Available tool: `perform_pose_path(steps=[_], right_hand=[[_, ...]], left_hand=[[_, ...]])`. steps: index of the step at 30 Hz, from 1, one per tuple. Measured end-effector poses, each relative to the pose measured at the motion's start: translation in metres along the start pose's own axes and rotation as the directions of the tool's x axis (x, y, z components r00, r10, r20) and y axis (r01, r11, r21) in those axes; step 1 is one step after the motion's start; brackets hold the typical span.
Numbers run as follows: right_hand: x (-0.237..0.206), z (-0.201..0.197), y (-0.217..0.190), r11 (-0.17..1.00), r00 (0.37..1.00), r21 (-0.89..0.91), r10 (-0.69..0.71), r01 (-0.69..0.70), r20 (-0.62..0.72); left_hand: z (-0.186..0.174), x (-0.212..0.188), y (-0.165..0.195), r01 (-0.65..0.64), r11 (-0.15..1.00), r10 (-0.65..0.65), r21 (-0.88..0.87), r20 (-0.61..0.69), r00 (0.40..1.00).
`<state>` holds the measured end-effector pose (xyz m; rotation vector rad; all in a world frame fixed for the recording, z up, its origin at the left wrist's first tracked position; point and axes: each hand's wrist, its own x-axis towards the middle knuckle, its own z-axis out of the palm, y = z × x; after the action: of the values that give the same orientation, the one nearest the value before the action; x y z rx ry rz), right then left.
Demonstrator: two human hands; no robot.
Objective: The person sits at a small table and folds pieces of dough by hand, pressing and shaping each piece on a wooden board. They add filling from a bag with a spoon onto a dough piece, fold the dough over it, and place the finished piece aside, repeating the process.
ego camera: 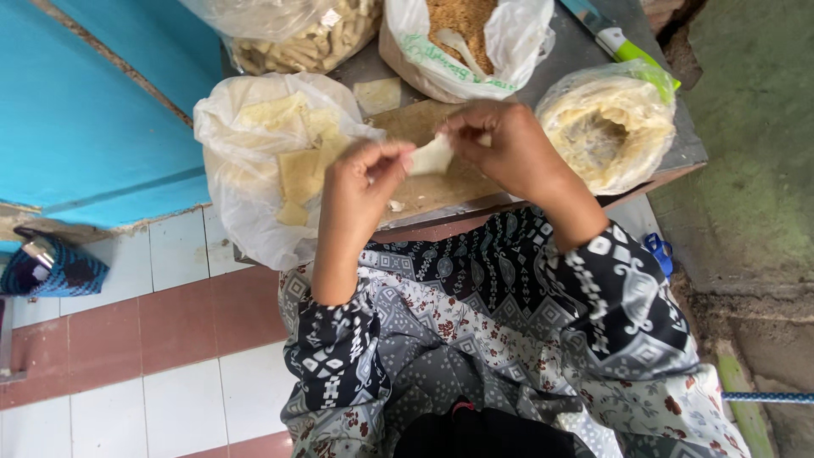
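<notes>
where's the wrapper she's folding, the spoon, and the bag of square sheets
folded wrapper (431, 157), head view, on its pale middle between both hands
spoon (460, 47), head view, on its handle in the brown filling
bag of square sheets (284, 161), head view, on the yellow sheets inside

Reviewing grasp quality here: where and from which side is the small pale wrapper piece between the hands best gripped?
Pinch the pale wrapper piece at its two free ends, from either side, as the left hand and right hand do. It looks thin and limp, so holding both ends likely keeps it stretched flat above the board.
</notes>
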<state>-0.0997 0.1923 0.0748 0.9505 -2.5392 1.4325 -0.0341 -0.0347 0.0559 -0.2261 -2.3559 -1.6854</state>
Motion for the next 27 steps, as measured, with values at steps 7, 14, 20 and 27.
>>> perform_pose_path(steps=[7, 14, 20, 27], right_hand=[[-0.029, -0.007, 0.008, 0.943, 0.976, -0.271, -0.212, 0.19, -0.053], [-0.109, -0.057, 0.027, 0.676, 0.946, -0.705, -0.033, -0.216, -0.321], [-0.104, -0.065, 0.051, 0.507, 0.965, -0.823, 0.091, -0.256, -0.244], [-0.097, -0.072, 0.057, 0.686, 0.972, -0.692, 0.109, -0.226, -0.21]], left_hand=[[0.018, -0.003, 0.02, -0.398, 0.751, 0.417, 0.528, 0.09, 0.905], [0.019, -0.038, 0.008, -0.432, 0.707, 0.419, 0.56, 0.159, 0.894], [0.029, -0.027, 0.009, -0.112, 0.751, 0.228, 0.651, -0.098, 0.969], [0.055, -0.023, 0.002, -0.037, 0.766, 0.145, 0.641, -0.116, 0.983]])
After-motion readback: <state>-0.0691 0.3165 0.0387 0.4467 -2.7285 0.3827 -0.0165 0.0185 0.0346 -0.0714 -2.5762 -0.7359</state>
